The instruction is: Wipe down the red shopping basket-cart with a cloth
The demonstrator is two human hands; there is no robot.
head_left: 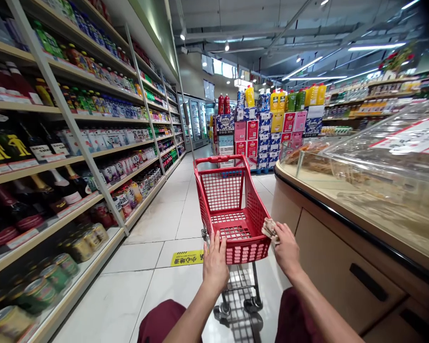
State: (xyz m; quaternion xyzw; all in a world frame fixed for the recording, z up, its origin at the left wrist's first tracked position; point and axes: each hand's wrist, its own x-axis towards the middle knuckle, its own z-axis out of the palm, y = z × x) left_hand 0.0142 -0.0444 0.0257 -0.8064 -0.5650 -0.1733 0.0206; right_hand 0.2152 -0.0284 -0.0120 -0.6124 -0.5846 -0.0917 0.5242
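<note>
One cart (236, 228): left hand (215, 264) at seven o'clock, fingers slightly apart; right hand (288, 245) at four, fingers clamped on one rag (269, 229).

Cart (249, 244): red, grid-patterned. Cloth (269, 228): mottled beige. Floor label (186, 258): yellow and black. Tiles (168, 209): pale grey. Trousers (164, 320): plain maroon.

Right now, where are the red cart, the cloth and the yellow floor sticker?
Red cart (236, 224): head view, on the basket floor.
Cloth (269, 228): head view, on its crumpled middle.
Yellow floor sticker (186, 258): head view, on its middle.
</note>
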